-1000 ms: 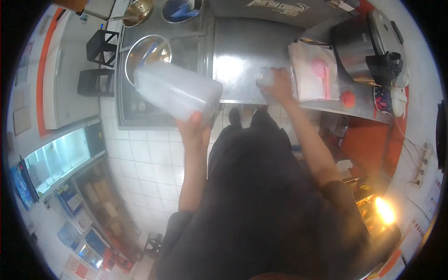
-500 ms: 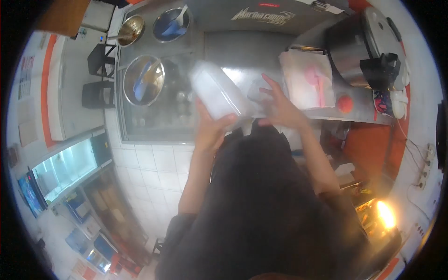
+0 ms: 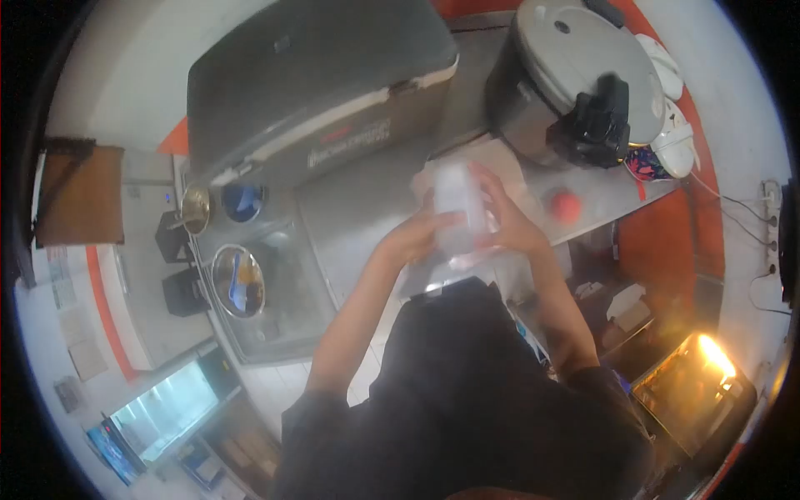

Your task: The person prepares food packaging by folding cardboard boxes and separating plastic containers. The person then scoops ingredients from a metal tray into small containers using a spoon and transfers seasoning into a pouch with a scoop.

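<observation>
A white, box-shaped plastic container (image 3: 455,200) is held up in front of me, over the front edge of the metal counter (image 3: 358,217). My left hand (image 3: 410,238) grips its left side, thumb across the face. Against the right side, my right hand (image 3: 515,227) is closed, with its fingers near the top. The container is blurred, so I cannot tell its lid or contents. Behind it lies a stack of pale paper sheets (image 3: 508,171), partly covered by the container and my right hand.
A large grey cooler box (image 3: 317,83) and a big lidded pot (image 3: 533,100) stand at the back. A round red object (image 3: 566,207) sits right of the paper. Metal bowls (image 3: 218,287) with utensils are at left. A bright glowing appliance (image 3: 692,392) is at lower right.
My right hand, open and apart before, has closed on the container. The container has turned more upright and now sits in front of the paper. My view has swung to the right.
</observation>
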`<state>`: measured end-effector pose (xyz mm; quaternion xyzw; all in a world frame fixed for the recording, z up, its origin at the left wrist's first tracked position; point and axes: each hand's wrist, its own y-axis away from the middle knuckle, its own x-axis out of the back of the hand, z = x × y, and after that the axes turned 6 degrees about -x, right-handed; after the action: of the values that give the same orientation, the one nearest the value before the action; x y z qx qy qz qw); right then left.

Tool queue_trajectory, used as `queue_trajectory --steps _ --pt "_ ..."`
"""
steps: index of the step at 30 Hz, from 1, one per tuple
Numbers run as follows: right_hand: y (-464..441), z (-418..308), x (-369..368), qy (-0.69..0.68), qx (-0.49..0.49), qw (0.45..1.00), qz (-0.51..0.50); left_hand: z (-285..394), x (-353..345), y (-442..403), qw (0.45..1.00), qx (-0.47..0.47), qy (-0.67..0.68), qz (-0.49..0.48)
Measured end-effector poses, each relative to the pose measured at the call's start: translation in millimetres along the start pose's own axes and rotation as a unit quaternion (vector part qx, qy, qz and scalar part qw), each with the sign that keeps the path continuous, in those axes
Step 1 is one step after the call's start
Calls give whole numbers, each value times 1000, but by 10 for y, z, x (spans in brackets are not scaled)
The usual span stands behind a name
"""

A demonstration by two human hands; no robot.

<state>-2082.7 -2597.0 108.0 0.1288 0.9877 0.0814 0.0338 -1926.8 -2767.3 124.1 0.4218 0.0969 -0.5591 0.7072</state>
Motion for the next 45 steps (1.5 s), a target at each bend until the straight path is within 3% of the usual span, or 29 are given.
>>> queue_trajectory --steps 3,4,7,9,11,13,15,18,20,22,24,26,28,29,31,32,33,34,35,36,37,38,41,43,45 --pt "-230 55 361 -76 -7 996 46 83 59 -717 996 14 84 18" --pt "-312 72 421 -126 -19 988 83 -14 282 -1010 999 5 2 43" --pt "-688 441 661 -177 9 975 136 396 67 -1304 999 -34 -1 4" --pt "-889 531 719 -270 -64 941 194 526 98 -1464 999 -27 -6 20" --pt "-1030 380 798 -258 -67 939 217 456 281 -1669 999 -21 -10 35" --pt "-1262 577 862 -404 -119 877 232 185 641 -1929 996 -70 -43 33" --pt "-1464 760 868 -421 -126 862 254 145 666 -2064 994 -77 -41 63" --pt "-1716 878 830 -316 -108 900 279 104 760 -2340 990 -95 3 102" --pt "-1996 939 866 -421 -80 844 323 173 802 -2567 988 -104 38 110" --pt "-2113 855 941 -438 -124 837 302 255 786 -2688 969 -85 141 185" --pt "-2237 806 1016 -453 -165 829 283 341 572 -2621 960 -105 123 228" --pt "-2276 866 1005 -393 -167 842 329 255 542 -2485 947 -123 112 276" --pt "-2022 844 858 -376 -169 848 335 55 705 -2049 955 -179 -123 205" --pt "-1791 809 757 -361 -163 852 343 19 809 -1765 953 -124 -183 206" --pt "-1450 671 604 -330 -135 863 358 -126 751 -1092 885 -165 -278 335" --pt "-1259 621 476 -364 -116 857 345 -258 806 -770 884 -159 -274 345" --pt "-1058 674 373 -365 -119 858 341 -425 869 -437 802 -140 -395 426" --pt "-828 757 284 -287 -106 912 274 -604 892 -172 698 -117 -505 494" --pt "-637 819 162 -204 -90 954 202 -784 873 -24 698 -118 -502 497" --pt "-489 831 30 -203 -86 954 202 -938 816 46 676 -47 -533 506" --pt "-344 841 -96 -229 -152 940 204 -1062 758 85 651 21 -562 510" --pt "-189 849 -210 -254 -217 919 207 -1176 700 112 641 57 -596 480" --pt "174 846 -456 -192 -218 936 199 -1517 856 146 648 85 -628 423" --pt "427 758 -575 -178 -182 943 213 -1620 957 238 645 42 -645 408" --pt "660 735 -679 -156 -177 949 208 -1510 936 345 714 67 -588 375"
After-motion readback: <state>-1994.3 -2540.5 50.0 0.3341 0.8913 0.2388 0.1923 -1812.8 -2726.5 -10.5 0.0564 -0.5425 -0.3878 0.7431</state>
